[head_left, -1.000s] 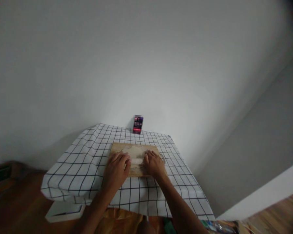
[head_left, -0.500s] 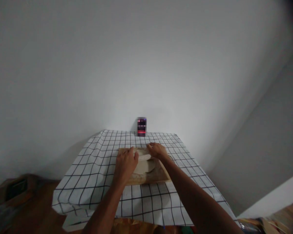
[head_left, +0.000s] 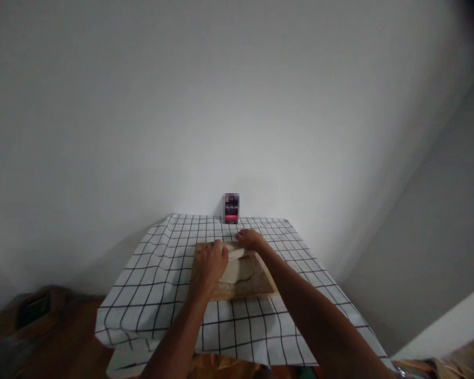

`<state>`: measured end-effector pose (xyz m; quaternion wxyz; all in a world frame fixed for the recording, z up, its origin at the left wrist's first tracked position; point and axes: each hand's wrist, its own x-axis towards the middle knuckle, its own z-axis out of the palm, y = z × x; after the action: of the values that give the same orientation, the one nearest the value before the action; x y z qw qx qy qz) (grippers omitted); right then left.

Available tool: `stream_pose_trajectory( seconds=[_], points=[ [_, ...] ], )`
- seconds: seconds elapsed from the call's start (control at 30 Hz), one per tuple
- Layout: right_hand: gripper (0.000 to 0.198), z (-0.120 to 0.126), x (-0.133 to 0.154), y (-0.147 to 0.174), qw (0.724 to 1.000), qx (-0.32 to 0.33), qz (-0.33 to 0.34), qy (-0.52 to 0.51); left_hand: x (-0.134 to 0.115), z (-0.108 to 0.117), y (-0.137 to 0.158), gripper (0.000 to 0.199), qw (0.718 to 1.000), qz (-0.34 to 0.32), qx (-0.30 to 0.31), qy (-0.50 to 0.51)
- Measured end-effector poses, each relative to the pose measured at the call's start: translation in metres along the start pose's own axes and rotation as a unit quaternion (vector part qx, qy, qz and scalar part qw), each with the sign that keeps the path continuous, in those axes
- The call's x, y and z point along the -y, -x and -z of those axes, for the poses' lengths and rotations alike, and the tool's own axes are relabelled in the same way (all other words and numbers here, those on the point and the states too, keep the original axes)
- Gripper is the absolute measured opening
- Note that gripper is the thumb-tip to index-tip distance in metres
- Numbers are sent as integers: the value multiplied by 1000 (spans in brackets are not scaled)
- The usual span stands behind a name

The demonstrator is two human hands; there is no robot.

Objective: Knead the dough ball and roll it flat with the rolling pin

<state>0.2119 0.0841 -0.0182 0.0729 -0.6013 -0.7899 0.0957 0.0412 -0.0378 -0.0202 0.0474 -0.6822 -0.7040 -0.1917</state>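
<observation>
A wooden board (head_left: 260, 287) lies on a table under a black-and-white checked cloth (head_left: 161, 279). On the board is a flat, pale sheet of dough (head_left: 240, 269). A pale rolling pin (head_left: 234, 253) lies across the far part of the dough. My left hand (head_left: 210, 262) presses on the pin's left end and my right hand (head_left: 252, 240) on its right end, both arms stretched forward over the board.
A small dark box (head_left: 231, 208) stands at the table's far edge against the white wall. The cloth hangs over the table's front and left sides. Brown wooden floor (head_left: 43, 342) shows at the lower left, with a dark object lying on it.
Both hands pushed the rolling pin away from me, from the board's near part to its far part, and the flattened dough came into sight behind them. The camera shifted slightly.
</observation>
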Motion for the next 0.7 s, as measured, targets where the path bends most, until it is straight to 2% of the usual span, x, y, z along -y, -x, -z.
stream_pose_trajectory(
  seconds=[0.27, 0.5, 0.6, 0.7],
  points=[
    [48, -11, -5, 66, 997, -63, -27, 32, -2, -1, 1, 37, 999, 6, 33, 2],
    [53, -28, 7, 135, 991, -131, -26, 17, 6, -4, 17, 36, 996, -82, -24, 17],
    [55, -32, 9, 144, 991, -131, -38, 7, 10, -7, 27, 37, 994, -93, -40, 35],
    [55, -27, 8, 136, 992, -120, -32, 4, 11, -8, 28, 37, 993, -105, -47, 36]
  ],
)
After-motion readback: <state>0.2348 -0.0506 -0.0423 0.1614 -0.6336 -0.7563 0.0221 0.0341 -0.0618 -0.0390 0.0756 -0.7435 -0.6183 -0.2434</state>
